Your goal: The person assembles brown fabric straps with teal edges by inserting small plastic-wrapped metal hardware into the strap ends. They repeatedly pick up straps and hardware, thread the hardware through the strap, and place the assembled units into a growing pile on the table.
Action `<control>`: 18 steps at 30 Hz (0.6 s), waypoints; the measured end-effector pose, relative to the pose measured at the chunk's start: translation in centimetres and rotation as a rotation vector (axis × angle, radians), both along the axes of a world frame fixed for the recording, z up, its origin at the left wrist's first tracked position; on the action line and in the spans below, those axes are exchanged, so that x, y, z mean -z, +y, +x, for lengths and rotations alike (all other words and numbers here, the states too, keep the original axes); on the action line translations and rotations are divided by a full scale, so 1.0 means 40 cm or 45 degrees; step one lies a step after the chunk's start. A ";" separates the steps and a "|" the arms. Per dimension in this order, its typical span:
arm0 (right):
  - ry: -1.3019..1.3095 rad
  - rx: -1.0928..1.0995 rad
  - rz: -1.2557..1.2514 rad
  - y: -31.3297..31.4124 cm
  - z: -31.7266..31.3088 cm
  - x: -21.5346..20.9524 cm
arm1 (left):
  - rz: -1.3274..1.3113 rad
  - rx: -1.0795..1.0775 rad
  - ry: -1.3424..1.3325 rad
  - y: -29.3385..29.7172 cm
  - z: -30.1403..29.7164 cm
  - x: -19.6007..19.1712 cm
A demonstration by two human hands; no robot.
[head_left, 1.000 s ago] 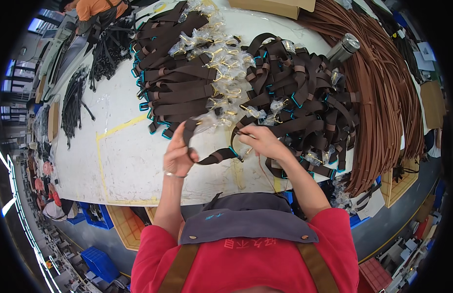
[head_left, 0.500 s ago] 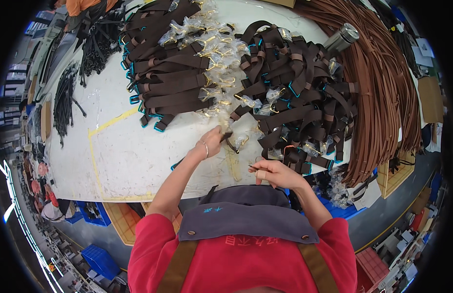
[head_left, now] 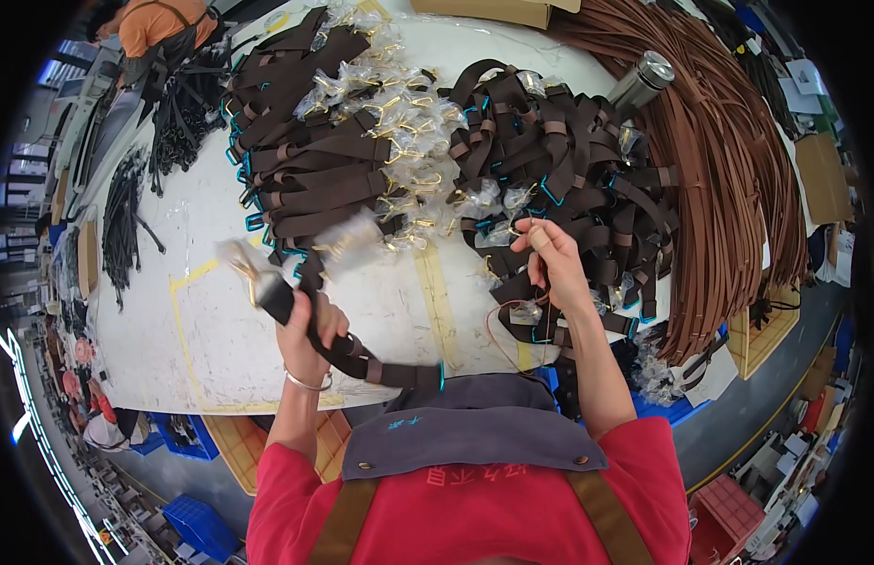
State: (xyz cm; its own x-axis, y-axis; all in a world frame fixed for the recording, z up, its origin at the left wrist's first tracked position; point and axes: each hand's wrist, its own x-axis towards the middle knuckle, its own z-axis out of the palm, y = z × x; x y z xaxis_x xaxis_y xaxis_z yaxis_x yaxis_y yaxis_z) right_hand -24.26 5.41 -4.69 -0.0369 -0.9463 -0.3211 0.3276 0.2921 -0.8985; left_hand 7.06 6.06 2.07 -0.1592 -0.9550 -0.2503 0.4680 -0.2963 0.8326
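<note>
My left hand (head_left: 310,331) is closed round a dark brown webbing strap (head_left: 404,374) over the near left of the table. One end, with a gold-coloured metal clip (head_left: 252,279) in clear wrap, sticks up blurred by motion. The strap's other end, with a blue-edged buckle, hangs toward my apron. At the near edge of a tangled strap pile (head_left: 587,141), my right hand (head_left: 554,262) has its fingers pinched together; what they hold is too small to name. A thin reddish cord (head_left: 490,330) loops below it. Left of that pile, straps (head_left: 328,169) lie side by side with wrapped gold clips.
Long brown strips (head_left: 729,179) cover the table's right side, beside a steel flask (head_left: 642,83). Black straps (head_left: 126,207) lie at the left. A person in orange (head_left: 159,28) bends at the far left. A cardboard box (head_left: 484,9) stands at the back.
My left hand has moved left and nearer, bringing a strap with it off the table. My right hand has moved away from me to the tangled pile.
</note>
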 end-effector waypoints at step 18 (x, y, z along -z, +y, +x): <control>1.451 -0.603 -0.494 -0.158 0.085 0.061 | -0.218 0.345 -0.081 -0.202 -0.060 0.167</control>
State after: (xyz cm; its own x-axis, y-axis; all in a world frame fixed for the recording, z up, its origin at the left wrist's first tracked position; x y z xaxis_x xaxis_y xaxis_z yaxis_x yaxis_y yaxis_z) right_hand -20.88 -0.90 -7.12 0.2559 -0.9661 -0.0332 -0.7373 -0.1728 -0.6531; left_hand 4.66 -2.02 -4.61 -0.4028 -0.9089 -0.1077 0.3366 -0.2565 0.9060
